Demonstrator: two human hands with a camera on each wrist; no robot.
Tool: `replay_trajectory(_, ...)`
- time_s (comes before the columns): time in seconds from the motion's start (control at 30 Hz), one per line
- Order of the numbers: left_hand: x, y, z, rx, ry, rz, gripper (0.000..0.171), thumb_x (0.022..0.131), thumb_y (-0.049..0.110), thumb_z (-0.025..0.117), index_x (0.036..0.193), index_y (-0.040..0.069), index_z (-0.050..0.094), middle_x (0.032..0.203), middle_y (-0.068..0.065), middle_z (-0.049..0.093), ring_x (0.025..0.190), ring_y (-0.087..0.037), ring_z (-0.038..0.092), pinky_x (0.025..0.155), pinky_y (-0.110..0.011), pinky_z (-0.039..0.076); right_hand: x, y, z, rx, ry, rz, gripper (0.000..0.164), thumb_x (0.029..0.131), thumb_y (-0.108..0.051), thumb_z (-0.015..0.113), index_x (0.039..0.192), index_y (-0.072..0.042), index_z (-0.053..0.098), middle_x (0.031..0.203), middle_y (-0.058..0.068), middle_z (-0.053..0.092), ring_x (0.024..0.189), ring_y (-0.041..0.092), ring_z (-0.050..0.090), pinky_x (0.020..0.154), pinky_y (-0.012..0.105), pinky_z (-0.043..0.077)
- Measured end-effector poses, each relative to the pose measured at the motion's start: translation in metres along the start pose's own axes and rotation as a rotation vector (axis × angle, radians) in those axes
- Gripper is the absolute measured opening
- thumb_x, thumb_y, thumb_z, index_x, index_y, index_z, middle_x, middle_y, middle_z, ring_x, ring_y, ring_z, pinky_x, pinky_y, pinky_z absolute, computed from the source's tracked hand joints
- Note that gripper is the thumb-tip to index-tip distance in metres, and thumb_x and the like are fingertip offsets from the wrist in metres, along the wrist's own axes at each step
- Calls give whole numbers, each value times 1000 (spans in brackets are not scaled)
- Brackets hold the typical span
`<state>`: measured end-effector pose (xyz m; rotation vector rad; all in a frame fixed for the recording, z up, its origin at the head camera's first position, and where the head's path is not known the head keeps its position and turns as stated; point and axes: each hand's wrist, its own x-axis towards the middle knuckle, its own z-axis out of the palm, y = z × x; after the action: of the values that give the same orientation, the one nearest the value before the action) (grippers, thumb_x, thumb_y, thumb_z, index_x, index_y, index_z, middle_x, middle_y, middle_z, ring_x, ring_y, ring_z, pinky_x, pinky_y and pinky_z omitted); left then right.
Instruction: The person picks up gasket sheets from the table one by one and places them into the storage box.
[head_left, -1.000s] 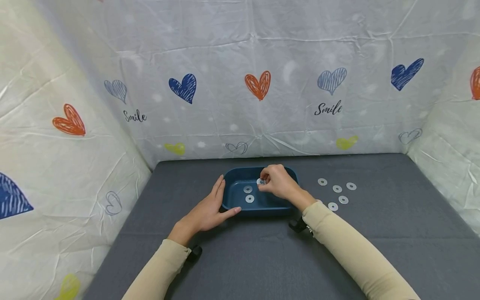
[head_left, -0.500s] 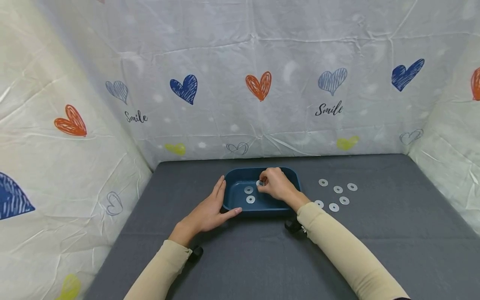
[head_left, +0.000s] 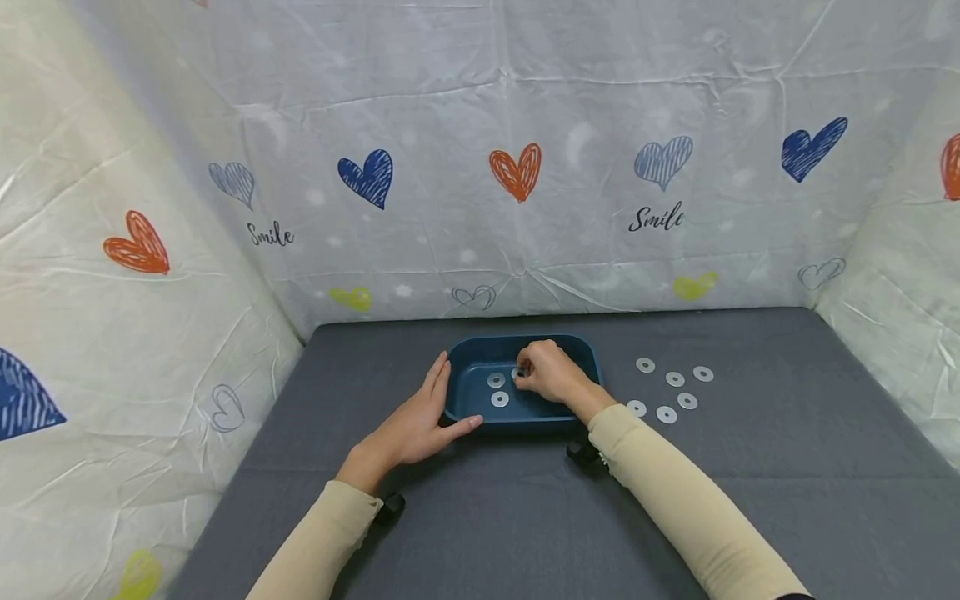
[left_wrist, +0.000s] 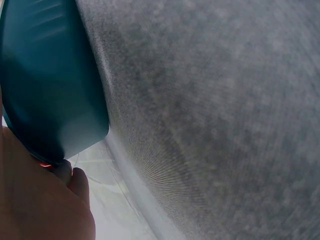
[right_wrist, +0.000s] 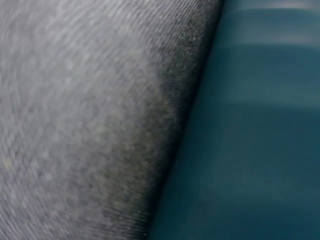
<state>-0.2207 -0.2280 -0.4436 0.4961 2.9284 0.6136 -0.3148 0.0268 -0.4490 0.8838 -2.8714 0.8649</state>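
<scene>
A dark blue rectangular tray (head_left: 517, 426) sits on the grey cloth. Along its left end lies my left hand (head_left: 411, 427), fingers straight against the side and thumb at the near corner; the left wrist view shows that hand (left_wrist: 42, 195) at the tray's wall (left_wrist: 55, 75). My right hand (head_left: 553, 372) reaches over the tray and pinches a flat metal washer, partly covered by the fingertips. Two washers lie flat on the tray floor, a farther washer (head_left: 496, 380) and a nearer washer (head_left: 499, 399). Only the tray's outer wall (right_wrist: 250, 150) and cloth fill the right wrist view.
Several more washers (head_left: 675, 379) lie scattered on the grey cloth (head_left: 487, 517) right of the tray, one washer (head_left: 636, 408) close to the right sleeve. A white curtain (head_left: 450, 83) printed with hearts hangs behind and at both sides.
My right hand has shifted slightly nearer and lower in the tray with the pinched washer; its forearm swung left, baring a washer by the sleeve. The left hand stays put.
</scene>
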Motion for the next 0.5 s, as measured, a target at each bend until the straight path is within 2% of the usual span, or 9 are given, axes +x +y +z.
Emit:
replay_trajectory(0.23,0,0,0,8,0,0,120,88,86,44,164,6,-3,172,-6,-13,155,-33,19,118,-54,32,1,-1,2,-55,-24,-27,10,90,-13,77,95,-5,77,83,3,66,67,14,56,66,30,49)
replay_trajectory(0.5,1,0,-1,8,-4,-2,120,88,86,44,164,5,-1,172,-6,-13,155,-33,20,118,-53,33,-2,-1,1,-83,-44,-22,23,89,-16,80,108,-3,77,98,8,67,80,17,59,77,34,53)
